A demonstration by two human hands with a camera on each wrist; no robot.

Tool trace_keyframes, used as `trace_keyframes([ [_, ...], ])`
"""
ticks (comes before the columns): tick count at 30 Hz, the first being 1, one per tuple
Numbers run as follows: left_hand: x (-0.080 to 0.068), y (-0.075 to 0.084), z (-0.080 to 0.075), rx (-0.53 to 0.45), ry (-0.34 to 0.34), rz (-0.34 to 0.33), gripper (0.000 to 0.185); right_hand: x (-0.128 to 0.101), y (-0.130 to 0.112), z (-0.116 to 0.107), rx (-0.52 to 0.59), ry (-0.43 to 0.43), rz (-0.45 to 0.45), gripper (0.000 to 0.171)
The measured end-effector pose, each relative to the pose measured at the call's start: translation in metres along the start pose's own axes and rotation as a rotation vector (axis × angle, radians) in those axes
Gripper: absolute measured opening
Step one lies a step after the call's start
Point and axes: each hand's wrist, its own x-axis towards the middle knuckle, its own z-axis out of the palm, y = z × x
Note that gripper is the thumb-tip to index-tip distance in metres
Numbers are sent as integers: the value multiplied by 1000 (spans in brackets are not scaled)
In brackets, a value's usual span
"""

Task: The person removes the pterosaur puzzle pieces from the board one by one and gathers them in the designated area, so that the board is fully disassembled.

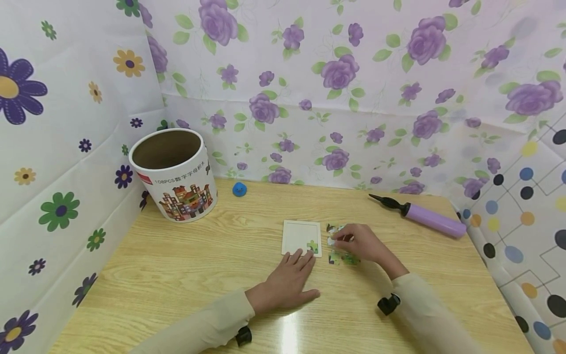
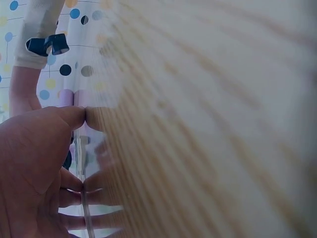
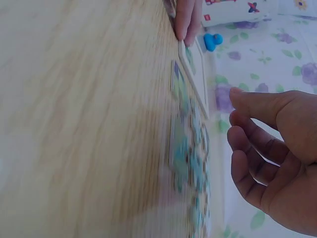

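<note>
My left hand (image 1: 287, 282) lies flat on the table with fingers spread, its fingertips at the near edge of a square white puzzle board (image 1: 297, 236). One green puzzle piece (image 1: 313, 245) sits in the board's near right corner. Just right of the board is a group of loose jigsaw pieces (image 1: 333, 258), several of them partly covered by my right hand (image 1: 360, 242). In the right wrist view that hand's fingers (image 3: 241, 163) are loosely bent above the pieces, the thumb and index tips slightly apart with nothing showing between them.
A large white printed bucket (image 1: 190, 196) stands at the back left, with a small blue duck toy (image 1: 240, 189) beside it. At the back right lies a purple hand pump (image 1: 435, 220). Flowered and dotted cloth walls enclose the wooden table (image 1: 199, 255).
</note>
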Motion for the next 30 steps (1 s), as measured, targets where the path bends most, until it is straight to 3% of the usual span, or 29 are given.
trace_keyframes([
  [13,-2,1,-1,12,20,58,72,38,-14,27,20,-68,17,16],
  [30,-1,-2,3,14,-3,45,73,47,-17,37,-24,-119,25,15],
])
